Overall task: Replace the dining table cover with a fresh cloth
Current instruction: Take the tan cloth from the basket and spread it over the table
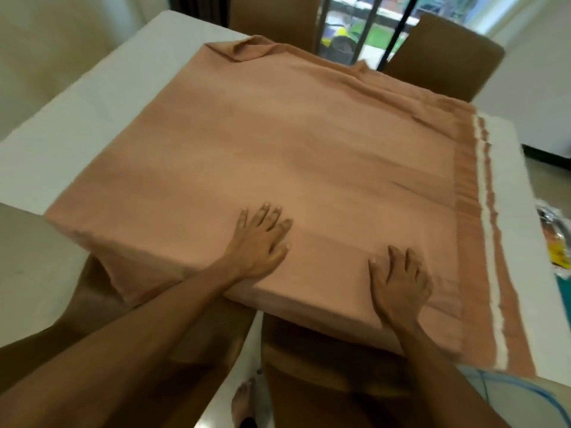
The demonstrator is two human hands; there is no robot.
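Note:
A tan-brown cloth (278,149), folded in several layers, lies spread over the middle of a white dining table (77,118). Its near edge hangs over the table's front edge. Its right side shows a frayed white selvedge strip (488,211). My left hand (262,239) presses flat on the cloth near the front edge, fingers spread. My right hand (398,282) rests flat on the cloth a little to the right, fingers straight. Neither hand grips the fabric.
Two brown chairs stand at the far side, one at the back (272,17) and one at the back right (445,57). Another brown chair seat (324,359) sits below the near edge. Colourful items (556,242) lie at the table's right edge. A window with bars is behind.

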